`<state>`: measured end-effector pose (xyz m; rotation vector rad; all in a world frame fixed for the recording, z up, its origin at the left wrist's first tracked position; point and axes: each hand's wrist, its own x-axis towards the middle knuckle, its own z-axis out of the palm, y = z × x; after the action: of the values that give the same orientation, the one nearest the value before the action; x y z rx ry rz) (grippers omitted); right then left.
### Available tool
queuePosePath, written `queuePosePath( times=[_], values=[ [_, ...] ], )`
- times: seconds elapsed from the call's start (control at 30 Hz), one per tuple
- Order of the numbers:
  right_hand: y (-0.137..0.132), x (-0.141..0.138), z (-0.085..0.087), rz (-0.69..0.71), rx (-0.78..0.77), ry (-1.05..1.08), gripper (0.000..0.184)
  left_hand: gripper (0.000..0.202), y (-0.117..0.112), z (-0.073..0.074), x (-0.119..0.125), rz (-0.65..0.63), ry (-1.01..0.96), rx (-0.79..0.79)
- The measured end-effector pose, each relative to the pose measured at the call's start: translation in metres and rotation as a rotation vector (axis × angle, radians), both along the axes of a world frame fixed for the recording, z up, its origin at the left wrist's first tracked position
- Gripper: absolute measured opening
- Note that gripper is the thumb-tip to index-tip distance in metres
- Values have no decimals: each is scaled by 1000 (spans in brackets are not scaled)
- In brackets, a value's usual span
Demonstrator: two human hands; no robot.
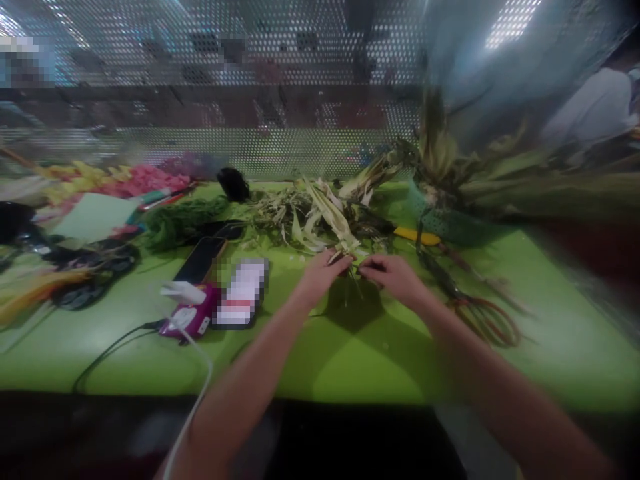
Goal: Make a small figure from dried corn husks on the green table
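Observation:
My left hand (pixel 324 272) is closed on a bundle of pale leaf strips (pixel 330 212) that look like dried corn husks. The strips fan out beyond the fingers, and thin stems hang below the hand. Just to its right, my right hand (pixel 395 275) is pinched shut close to the bundle's lower end; what lies between its fingertips is too small to tell. Behind both hands a loose heap of dried leaves (pixel 280 212) spreads over the green table (pixel 360 367).
Scissors (pixel 487 320) with orange-brown handles lie right, near a yellow handle (pixel 417 235). A green basket (pixel 445 220) holds more husks. Left are two phones (pixel 203 260), a purple power block (pixel 193 317) with cables, green netting (pixel 183 217) and a tape roll. Someone in white (pixel 593 103) is beyond.

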<state>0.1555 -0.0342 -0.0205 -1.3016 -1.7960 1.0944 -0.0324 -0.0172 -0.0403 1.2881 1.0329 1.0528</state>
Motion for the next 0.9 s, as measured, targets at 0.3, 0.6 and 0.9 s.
queuePosePath(
  times=[0.3,0.6,0.9],
  values=[
    [-7,-3,6,19,30,-51,25,31,-2,4,0,106,-69,-37],
    [-5,2,9,-37,95,-45,15,29,3,-4,-1,13,26,27],
    [0,3,3,-154,123,89,19,29,-1,-1,2,-106,-83,-41]
  ],
)
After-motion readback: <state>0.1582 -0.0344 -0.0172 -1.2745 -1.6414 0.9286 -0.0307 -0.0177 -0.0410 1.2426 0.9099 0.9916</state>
